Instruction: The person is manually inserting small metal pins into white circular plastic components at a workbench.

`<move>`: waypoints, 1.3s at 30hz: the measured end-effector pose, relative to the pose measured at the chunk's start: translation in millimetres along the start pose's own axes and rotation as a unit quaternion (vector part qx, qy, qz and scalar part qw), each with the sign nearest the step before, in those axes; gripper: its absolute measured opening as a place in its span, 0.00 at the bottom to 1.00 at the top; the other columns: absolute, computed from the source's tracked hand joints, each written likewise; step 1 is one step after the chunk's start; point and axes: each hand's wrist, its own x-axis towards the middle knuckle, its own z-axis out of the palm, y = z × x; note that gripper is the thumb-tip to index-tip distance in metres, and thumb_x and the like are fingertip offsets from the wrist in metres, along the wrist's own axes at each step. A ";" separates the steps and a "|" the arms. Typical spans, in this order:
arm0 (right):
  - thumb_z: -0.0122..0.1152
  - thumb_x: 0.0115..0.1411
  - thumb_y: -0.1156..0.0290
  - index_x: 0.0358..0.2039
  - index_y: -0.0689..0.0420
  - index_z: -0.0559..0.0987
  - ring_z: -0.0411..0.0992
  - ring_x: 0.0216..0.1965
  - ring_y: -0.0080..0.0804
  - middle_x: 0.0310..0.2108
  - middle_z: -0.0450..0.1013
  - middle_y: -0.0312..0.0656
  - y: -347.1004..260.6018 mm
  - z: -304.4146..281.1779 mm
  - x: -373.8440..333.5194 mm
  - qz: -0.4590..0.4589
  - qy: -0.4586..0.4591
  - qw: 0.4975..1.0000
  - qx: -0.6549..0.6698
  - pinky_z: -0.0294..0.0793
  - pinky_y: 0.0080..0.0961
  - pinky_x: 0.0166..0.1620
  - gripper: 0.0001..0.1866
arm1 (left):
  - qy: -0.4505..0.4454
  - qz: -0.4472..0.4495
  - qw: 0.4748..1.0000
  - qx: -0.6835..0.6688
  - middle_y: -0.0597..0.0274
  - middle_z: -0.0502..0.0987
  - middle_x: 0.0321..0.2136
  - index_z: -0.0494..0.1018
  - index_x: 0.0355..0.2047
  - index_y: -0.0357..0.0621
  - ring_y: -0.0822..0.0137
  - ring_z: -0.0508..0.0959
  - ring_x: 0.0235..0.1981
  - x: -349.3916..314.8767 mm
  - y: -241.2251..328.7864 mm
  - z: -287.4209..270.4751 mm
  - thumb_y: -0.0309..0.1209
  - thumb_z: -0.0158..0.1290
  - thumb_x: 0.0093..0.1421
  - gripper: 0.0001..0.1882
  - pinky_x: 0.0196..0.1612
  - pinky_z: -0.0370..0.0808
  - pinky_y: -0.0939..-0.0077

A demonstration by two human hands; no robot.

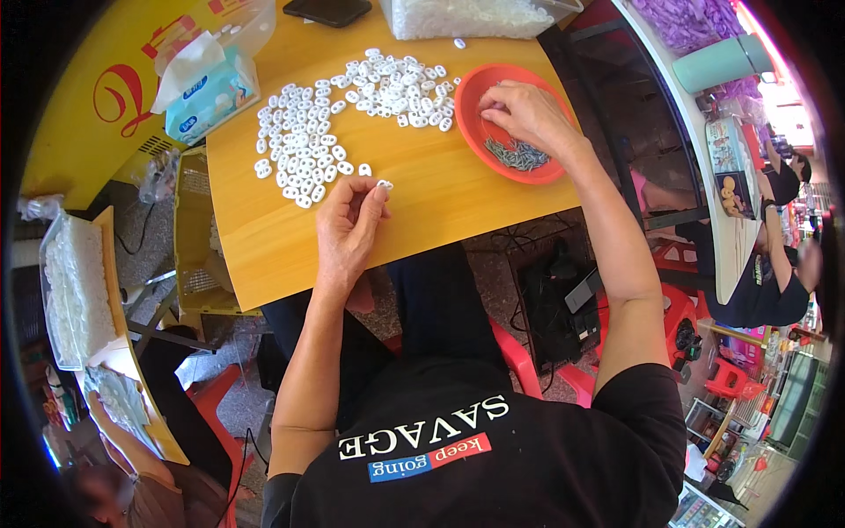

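Observation:
My left hand [346,231] is closed in a pinch above the near part of the table, holding a small white plastic piece [385,185] by its thumb and fingertips. Over the red-orange bowl [466,88] is my right hand [528,113], its fingers curled together; what they hold, if anything, is too small to make out. Thin grey metal screws or pins [518,156] lie in a heap in the bowl, just below that hand. Two groups of white oval pieces with two holes, a left pile [299,141] and a right pile [400,84], spread over the table.
The wooden table [431,198] has a tissue box [211,92] at its left edge. A dark phone [327,9] and a clear bin of white pieces [471,18] stand at the far side. A green bottle [722,63] lies on the right-hand table. Other people sit at both sides.

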 end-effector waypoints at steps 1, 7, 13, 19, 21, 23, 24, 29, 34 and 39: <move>0.62 0.56 0.69 0.31 0.60 0.78 0.75 0.33 0.40 0.29 0.75 0.43 -3.0 2.1 0.5 -0.011 0.012 1.000 -0.023 0.73 0.33 0.36 0.07 | 0.000 0.000 1.000 0.000 0.68 0.72 0.27 0.71 0.37 0.36 0.78 0.72 0.27 -0.2 -0.1 -0.3 0.26 0.52 0.64 0.05 0.32 0.70 0.85; 0.59 0.55 0.71 0.30 0.59 0.78 0.75 0.35 0.44 0.29 0.74 0.44 -17.1 7.5 2.1 -0.015 0.025 0.995 -0.094 0.73 0.38 0.36 0.05 | 0.003 -0.009 1.000 0.005 0.68 0.72 0.27 0.71 0.37 0.35 0.78 0.72 0.27 -1.1 1.2 -1.6 0.26 0.52 0.64 0.06 0.32 0.70 0.85; 0.57 0.55 0.72 0.27 0.62 0.76 0.75 0.33 0.53 0.32 0.75 0.52 -20.1 12.1 1.7 -0.005 0.038 0.991 -0.125 0.75 0.45 0.35 0.06 | 0.007 -0.003 1.000 0.001 0.67 0.73 0.27 0.70 0.36 0.34 0.78 0.72 0.27 -0.6 3.5 1.0 0.26 0.52 0.64 0.06 0.32 0.69 0.85; 0.56 0.57 0.73 0.32 0.61 0.78 0.75 0.34 0.49 0.32 0.75 0.49 -9.6 9.8 0.2 -0.025 0.054 0.996 -0.072 0.74 0.41 0.38 0.06 | 0.006 -0.010 1.000 -0.008 0.67 0.73 0.27 0.70 0.37 0.35 0.78 0.72 0.27 -1.0 3.1 -0.7 0.27 0.52 0.64 0.06 0.32 0.69 0.85; 0.57 0.58 0.73 0.34 0.61 0.78 0.74 0.35 0.47 0.32 0.75 0.48 -5.5 1.0 -3.0 -0.027 0.059 0.997 -0.037 0.73 0.38 0.39 0.06 | 0.004 -0.008 1.000 -0.010 0.67 0.73 0.27 0.71 0.37 0.35 0.78 0.72 0.27 -0.8 2.9 -0.4 0.27 0.52 0.64 0.06 0.32 0.69 0.85; 0.58 0.58 0.72 0.36 0.61 0.79 0.75 0.35 0.45 0.33 0.76 0.47 -8.5 -13.1 -4.3 0.005 0.073 0.997 -0.016 0.73 0.35 0.39 0.07 | 0.004 -0.008 1.000 -0.012 0.67 0.73 0.27 0.71 0.37 0.35 0.78 0.72 0.27 -1.7 1.9 -1.6 0.27 0.52 0.64 0.06 0.32 0.69 0.85; 0.59 0.58 0.72 0.36 0.60 0.79 0.75 0.35 0.43 0.33 0.76 0.46 -10.5 -18.3 -5.1 0.019 0.064 0.998 -0.015 0.73 0.32 0.39 0.08 | 0.007 -0.010 1.000 -0.011 0.67 0.73 0.27 0.71 0.37 0.35 0.78 0.72 0.27 -2.1 1.6 -2.6 0.27 0.52 0.64 0.06 0.32 0.69 0.85; 0.60 0.57 0.71 0.36 0.60 0.79 0.75 0.35 0.42 0.33 0.76 0.45 -6.5 -16.1 -9.0 0.028 0.023 0.999 -0.021 0.73 0.32 0.39 0.08 | 0.006 -0.016 1.000 -0.020 0.68 0.73 0.27 0.71 0.37 0.35 0.78 0.72 0.27 -0.8 1.4 -1.2 0.27 0.52 0.64 0.06 0.32 0.69 0.85; 0.60 0.56 0.72 0.31 0.59 0.79 0.75 0.35 0.43 0.31 0.75 0.44 -12.9 -11.2 -9.1 0.005 -0.008 0.996 -0.086 0.73 0.35 0.38 0.05 | 0.002 -0.009 1.000 -0.008 0.68 0.73 0.27 0.71 0.37 0.35 0.78 0.72 0.28 -0.8 0.8 -1.9 0.27 0.52 0.64 0.06 0.33 0.70 0.84; 0.60 0.54 0.72 0.28 0.58 0.76 0.73 0.33 0.44 0.28 0.73 0.43 -11.3 -3.7 -6.5 -0.044 0.004 0.990 -0.136 0.72 0.37 0.37 0.04 | 0.002 -0.007 1.000 -0.005 0.67 0.73 0.28 0.71 0.37 0.35 0.77 0.73 0.27 -1.7 0.4 -2.1 0.27 0.52 0.64 0.07 0.33 0.71 0.84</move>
